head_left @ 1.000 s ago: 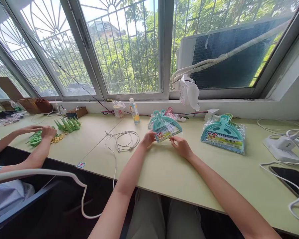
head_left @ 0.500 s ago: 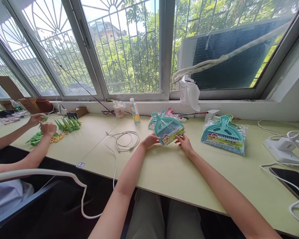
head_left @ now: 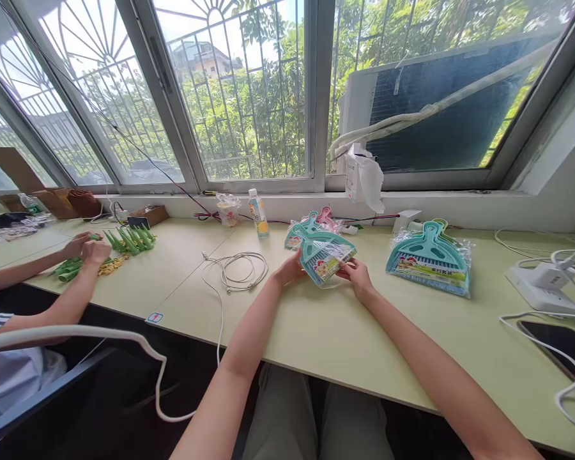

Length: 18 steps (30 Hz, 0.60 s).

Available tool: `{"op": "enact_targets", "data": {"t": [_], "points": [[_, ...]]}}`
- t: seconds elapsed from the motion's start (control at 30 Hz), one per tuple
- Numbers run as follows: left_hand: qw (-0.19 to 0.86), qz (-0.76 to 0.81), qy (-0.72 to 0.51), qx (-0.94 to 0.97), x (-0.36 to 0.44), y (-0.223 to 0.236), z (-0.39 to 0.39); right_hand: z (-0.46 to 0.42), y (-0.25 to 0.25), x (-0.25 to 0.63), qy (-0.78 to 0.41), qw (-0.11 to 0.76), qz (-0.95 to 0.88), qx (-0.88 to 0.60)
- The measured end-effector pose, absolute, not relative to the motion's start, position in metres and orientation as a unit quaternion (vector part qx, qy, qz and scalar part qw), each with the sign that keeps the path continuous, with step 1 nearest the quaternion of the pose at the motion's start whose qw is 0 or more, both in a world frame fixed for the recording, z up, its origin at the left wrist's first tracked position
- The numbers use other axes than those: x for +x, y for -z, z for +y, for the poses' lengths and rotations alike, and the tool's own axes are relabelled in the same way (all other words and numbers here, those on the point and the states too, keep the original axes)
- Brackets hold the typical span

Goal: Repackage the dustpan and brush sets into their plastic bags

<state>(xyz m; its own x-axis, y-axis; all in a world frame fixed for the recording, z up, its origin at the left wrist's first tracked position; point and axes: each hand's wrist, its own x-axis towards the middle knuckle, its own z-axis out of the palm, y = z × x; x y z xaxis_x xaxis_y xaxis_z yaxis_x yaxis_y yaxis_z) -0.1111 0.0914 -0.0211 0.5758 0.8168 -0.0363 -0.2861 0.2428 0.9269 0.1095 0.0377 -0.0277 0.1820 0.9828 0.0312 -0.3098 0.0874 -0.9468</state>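
Note:
Between my two hands is a teal dustpan and brush set [head_left: 326, 254] in a clear plastic wrapper, tilted over the table. My left hand [head_left: 291, 268] grips its left edge, and my right hand [head_left: 356, 276] pinches its lower right corner by the printed label. Just behind it lie more wrapped sets, a teal dustpan [head_left: 297, 228] and a pink dustpan [head_left: 326, 218], partly covered by the held one. Off to the right rests a stack of wrapped teal dustpan sets [head_left: 429, 259], with a green one underneath.
A drink bottle [head_left: 258, 214] stands near the sill, with a coiled cable [head_left: 243, 271] in front. At right are a power strip [head_left: 539, 291] and a phone [head_left: 563, 348]. On the left, a co-worker's hands [head_left: 89, 248] handle green pieces [head_left: 130, 238].
The held dustpan set has turned slightly and come a little lower, its plastic wrapper now catching more light. Both my hands keep hold. The co-worker's hands have shifted slightly lower.

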Motion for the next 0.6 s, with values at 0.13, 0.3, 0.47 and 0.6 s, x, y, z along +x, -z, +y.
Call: {"op": "enact_targets", "data": {"t": [0.13, 0.3, 0.47, 0.6], "points": [[0.724, 0.304, -0.409, 0.464, -0.110, 0.024, 0.097, 0.037, 0.028, 0.108, -0.513, 0.641, -0.373, -0.433], [0.697, 0.350, -0.474, 0.409, -0.108, 0.022, 0.101, 0.036, 0.027, 0.105, -0.501, 0.642, -0.388, -0.432], [0.642, 0.384, -0.596, 0.291, -0.121, 0.014, 0.106, 0.036, 0.023, 0.106, -0.496, 0.623, -0.413, -0.441], [0.565, 0.392, -0.690, 0.223, -0.157, 0.006, 0.105, 0.037, 0.023, 0.114, -0.482, 0.627, -0.414, -0.451]]}}
